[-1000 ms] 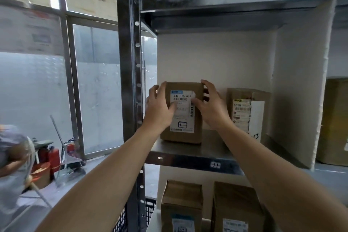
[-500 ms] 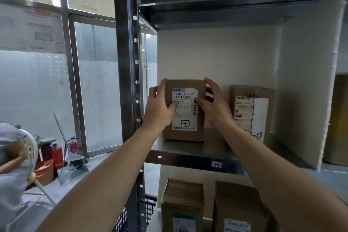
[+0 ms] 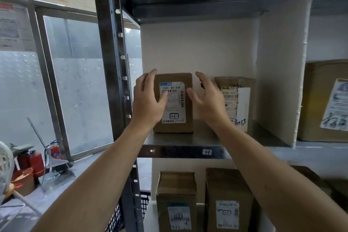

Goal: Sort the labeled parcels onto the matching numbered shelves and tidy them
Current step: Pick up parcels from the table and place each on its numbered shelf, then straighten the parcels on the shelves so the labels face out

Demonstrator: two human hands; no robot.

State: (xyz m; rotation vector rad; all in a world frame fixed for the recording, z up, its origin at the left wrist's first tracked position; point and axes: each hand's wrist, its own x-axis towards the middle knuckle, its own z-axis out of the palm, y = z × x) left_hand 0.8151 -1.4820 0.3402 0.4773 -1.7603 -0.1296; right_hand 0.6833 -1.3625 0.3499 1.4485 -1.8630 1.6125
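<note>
One steel shelf, frosted window

Soft window daylight, wide-angle edge distortion

Both arms reach forward, left hand and right hand raised, fingers relaxed.

Parcel label — fine print illegible
</note>
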